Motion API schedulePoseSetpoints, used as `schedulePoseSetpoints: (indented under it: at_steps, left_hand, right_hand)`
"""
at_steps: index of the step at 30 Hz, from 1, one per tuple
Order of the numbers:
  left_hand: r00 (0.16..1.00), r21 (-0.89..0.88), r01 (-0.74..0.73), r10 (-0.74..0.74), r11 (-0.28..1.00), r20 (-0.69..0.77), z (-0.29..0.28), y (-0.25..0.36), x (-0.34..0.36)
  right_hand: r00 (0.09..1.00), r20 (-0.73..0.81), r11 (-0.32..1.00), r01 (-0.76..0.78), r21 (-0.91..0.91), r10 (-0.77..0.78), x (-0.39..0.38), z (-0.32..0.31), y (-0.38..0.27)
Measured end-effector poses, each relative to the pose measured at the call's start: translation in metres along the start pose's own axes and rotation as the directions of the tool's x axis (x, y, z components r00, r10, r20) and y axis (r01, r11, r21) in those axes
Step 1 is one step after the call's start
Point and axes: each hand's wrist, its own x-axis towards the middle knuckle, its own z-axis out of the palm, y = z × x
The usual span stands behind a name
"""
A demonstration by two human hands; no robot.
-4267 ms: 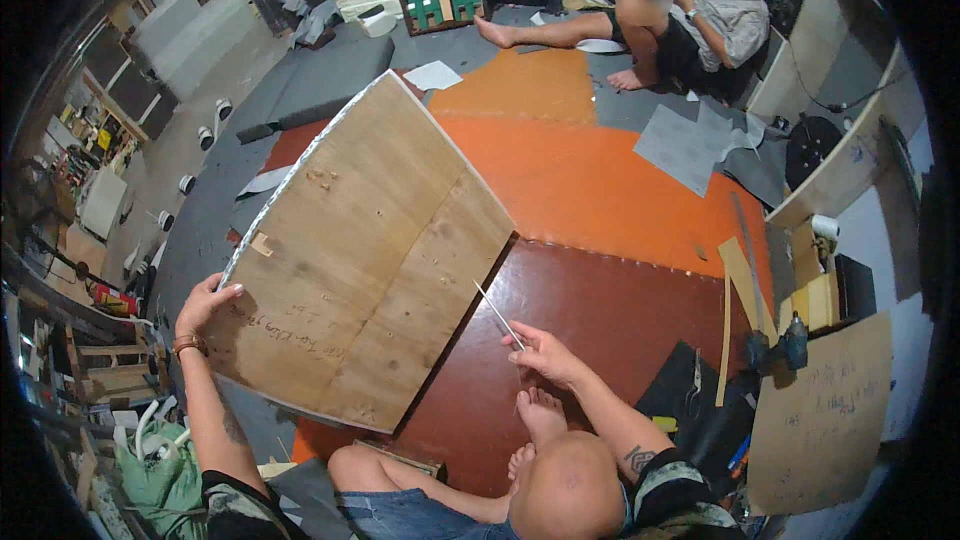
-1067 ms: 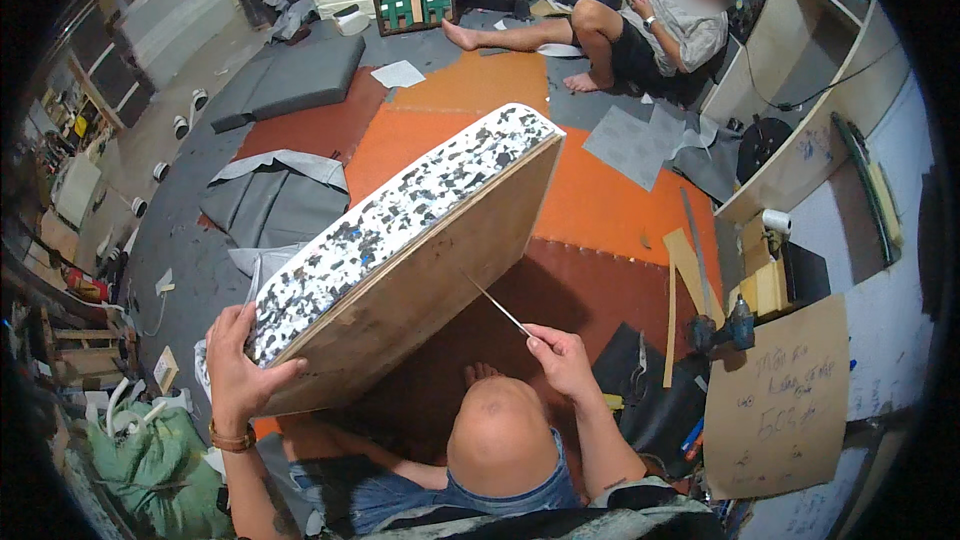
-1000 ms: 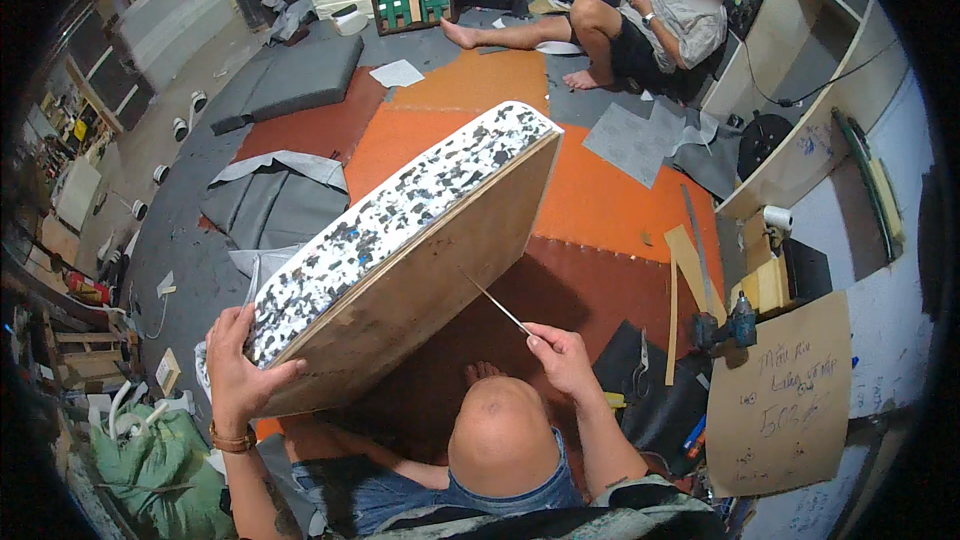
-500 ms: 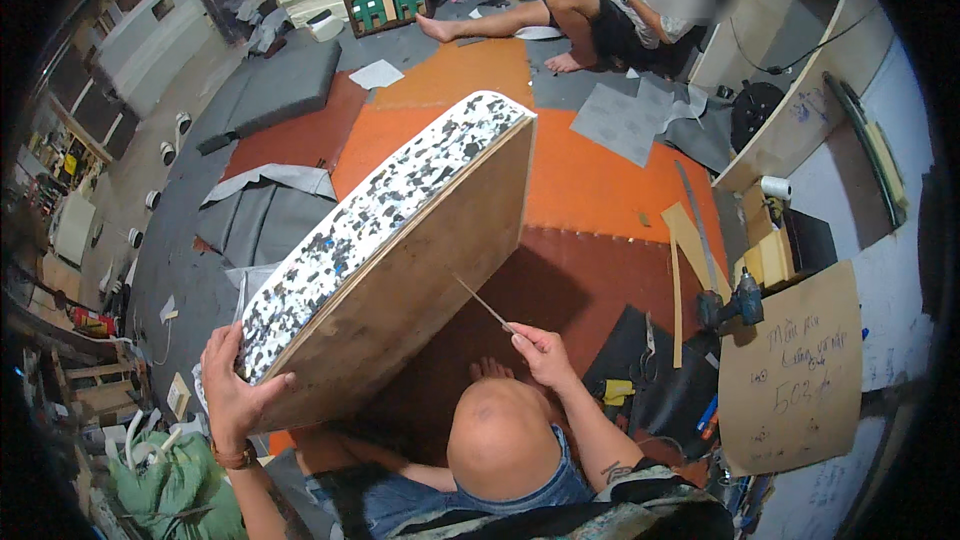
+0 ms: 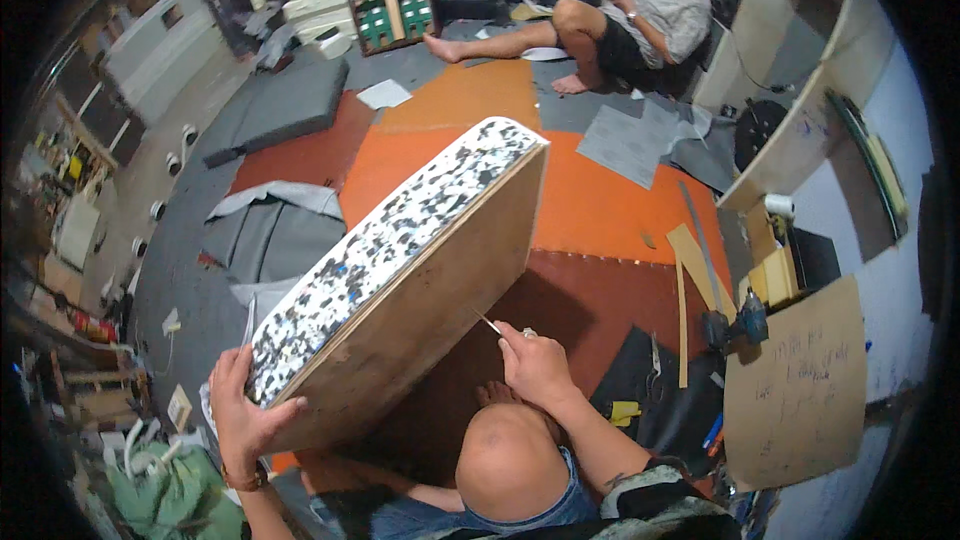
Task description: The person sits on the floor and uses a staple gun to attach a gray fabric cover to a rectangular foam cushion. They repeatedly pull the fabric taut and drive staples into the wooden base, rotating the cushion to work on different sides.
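Note:
A tilted panel stands before me: speckled black-and-white foam (image 5: 395, 250) is fixed to a brown wooden board (image 5: 430, 305). My left hand (image 5: 245, 412) is closed on its near left corner, with the thumb against the board and the fingers over the foam. In my right hand (image 5: 540, 365) is a thin, straight rod-like tool (image 5: 487, 320), pinched between thumb and fingers. The tool's far end meets the board's face; whether it goes into the wood cannot be made out. My bent knee (image 5: 510, 455) is below the right hand.
At right lie scissors (image 5: 655, 365), a cordless drill (image 5: 745, 320), a metal ruler (image 5: 705, 250) and a cardboard sheet (image 5: 795, 390). Grey upholstery pieces (image 5: 275, 230) are on the left floor. A person (image 5: 640, 30) sits at the back near a pale wooden frame (image 5: 790, 70).
My right hand has come closer to the board, and less of the thin tool shows. The whole view has shifted slightly; my left hand keeps its hold on the panel.

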Motion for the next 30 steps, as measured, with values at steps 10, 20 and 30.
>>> schedulePoseSetpoints:
  at_steps: [10,20,30]
  left_hand:
    - [0.999,0.016,0.031,-0.031,0.999,0.015,-0.003,0.005,0.0]
    - [0.999,0.014,0.046,-0.046,0.999,0.004,-0.001,0.005,-0.003]
    - [0.999,0.006,0.016,-0.016,1.0,-0.04,0.001,0.001,-0.004]
  right_hand:
    - [0.849,0.483,0.358,-0.529,0.769,0.216,0.026,0.032,0.032]
    - [0.952,0.25,0.609,-0.306,0.732,0.178,0.016,0.046,0.021]
    - [0.998,0.056,0.998,0.003,0.067,-0.007,0.018,0.021,0.002]
